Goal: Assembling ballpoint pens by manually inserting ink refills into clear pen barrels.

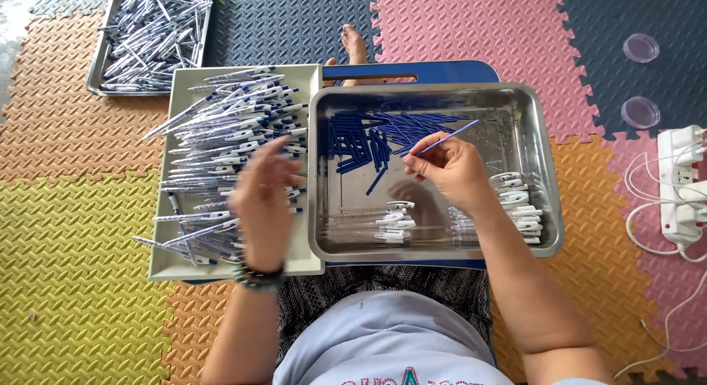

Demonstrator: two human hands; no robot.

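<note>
While the right hand pinched a thin blue refill between fingertips, the left hand hovered, fingers loosely spread, over finished pens.

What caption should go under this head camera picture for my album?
Right hand pinches a thin blue refill above a steel tray; left hand hovers over assembled pens.

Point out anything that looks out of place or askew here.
Nothing is spilled or damaged. The only stray is one blue refill lying apart from the pile of blue refills on the bare floor of the steel tray.
</note>
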